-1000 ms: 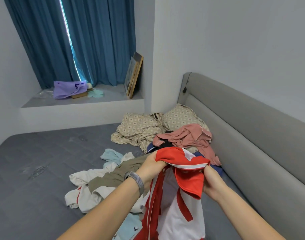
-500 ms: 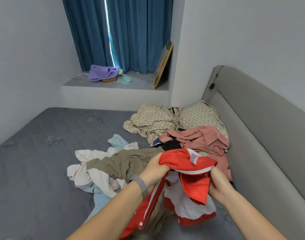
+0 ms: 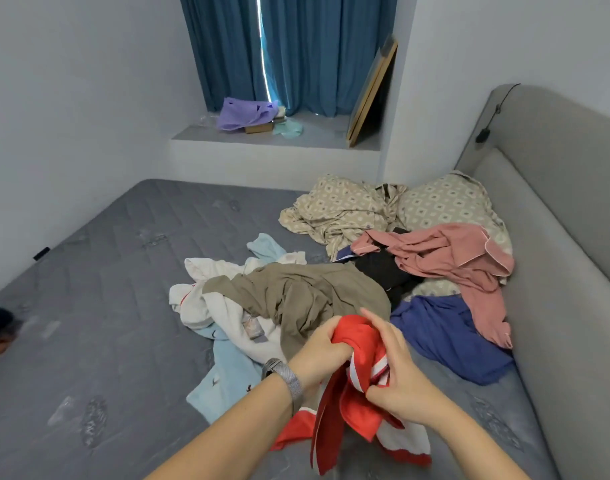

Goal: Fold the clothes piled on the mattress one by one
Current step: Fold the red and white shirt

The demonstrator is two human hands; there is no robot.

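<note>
Bunched red-and-white garment (image 3: 359, 379) in both hands

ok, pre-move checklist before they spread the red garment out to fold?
1. Left hand grips red garment: ok.
2. Right hand pinches its white-striped edge: ok.
3. Garment clear of the pile: ok, it hangs in front of the olive garment.
4. Garment untangled: not ok, bunched and twisted between the hands.
5. Bare mattress to lay it on: ok, open grey area on the left.
6. Which part is held, collar or hem: cannot tell.
</note>
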